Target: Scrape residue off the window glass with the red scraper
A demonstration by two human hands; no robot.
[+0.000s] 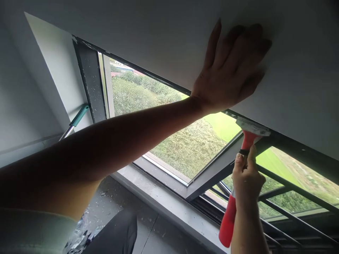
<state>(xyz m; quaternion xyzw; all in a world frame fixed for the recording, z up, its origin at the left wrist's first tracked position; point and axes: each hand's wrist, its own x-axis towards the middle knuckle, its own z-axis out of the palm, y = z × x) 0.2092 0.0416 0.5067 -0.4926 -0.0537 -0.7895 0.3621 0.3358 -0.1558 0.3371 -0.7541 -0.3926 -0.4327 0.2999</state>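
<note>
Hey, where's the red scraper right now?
The scraper is at the lower right of the head view, gripped in the right hand. Its blade end is up against the dark window frame, just below the left hand pressed flat on the white wall.

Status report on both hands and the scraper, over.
Left hand flat on the white wall. Right hand grips the red scraper, blade at the top window frame. Nothing blocking.
</note>
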